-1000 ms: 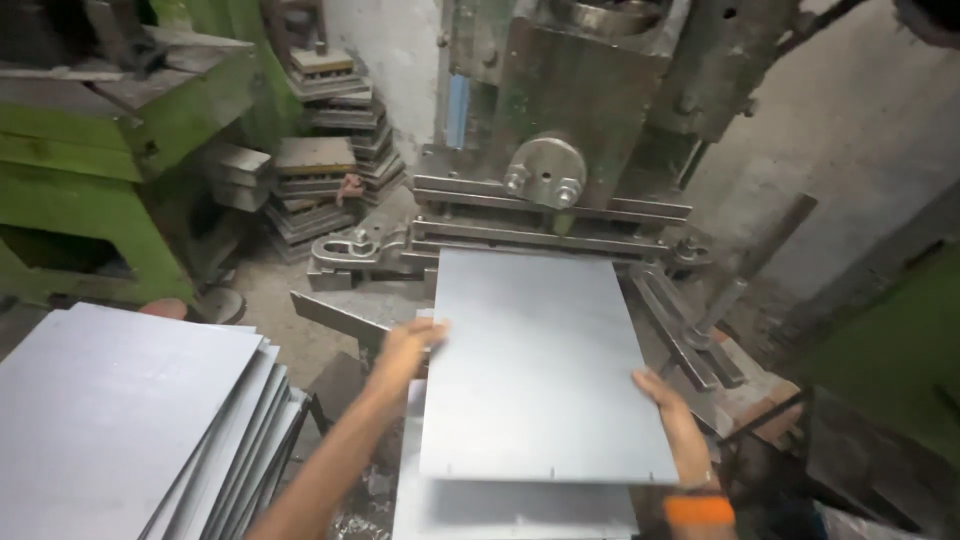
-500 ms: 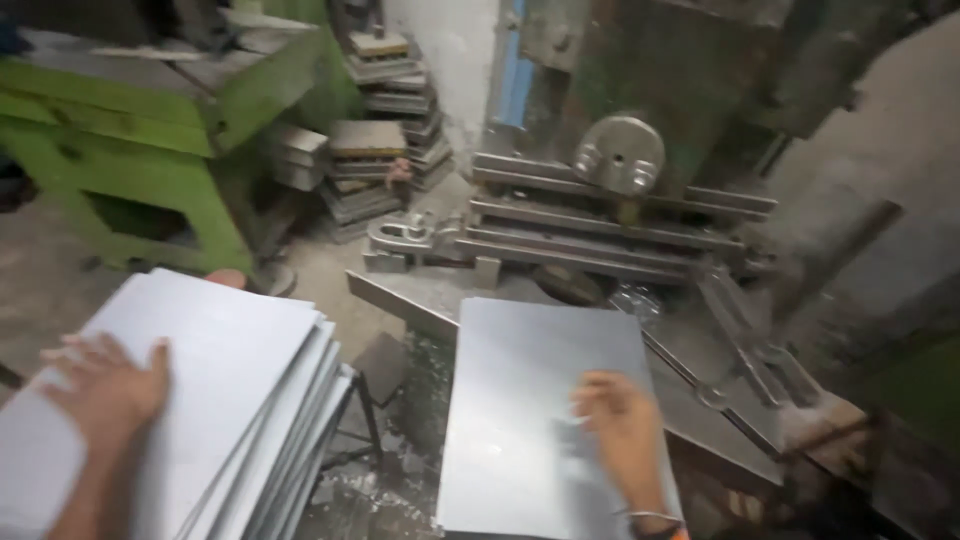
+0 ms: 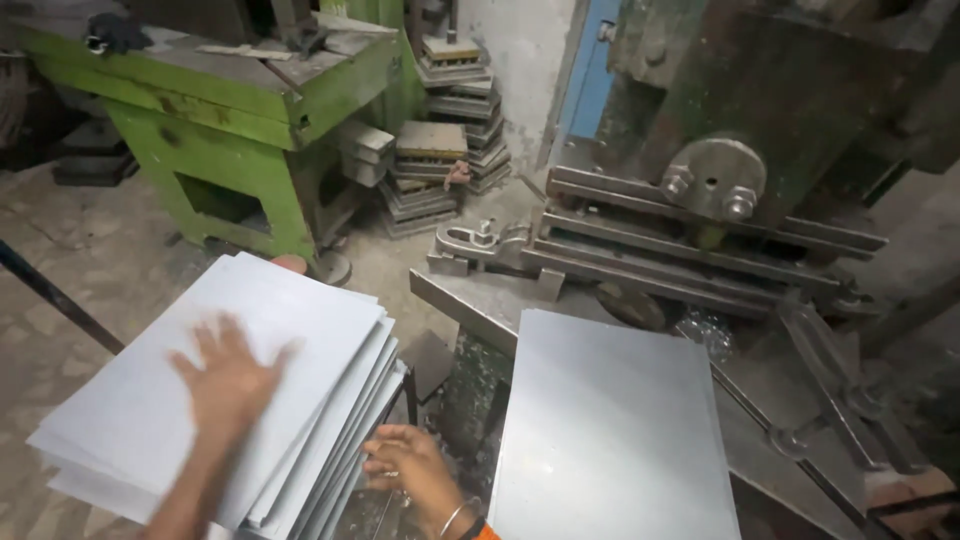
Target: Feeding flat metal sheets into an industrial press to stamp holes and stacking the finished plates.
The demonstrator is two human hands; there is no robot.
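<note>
Currently the left hand (image 3: 228, 385) lies flat, fingers spread, on the stack of metal sheets (image 3: 300, 330), gripping nothing. Right hand (image 3: 415, 470) curls loosely at the stack's edge, grip empty; one sheet (image 3: 610, 430) rests on the machine bed (image 3: 470, 300).

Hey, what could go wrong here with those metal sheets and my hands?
1. The stack of metal sheets is fanned out with its edges stepped; the right hand sits against those thin edges and might get cut.
2. The left hand lies flat on the top sheet; pushing may slide loose sheets off the pile.
3. The single sheet overhangs the press bed towards the viewer and could tip.
</note>
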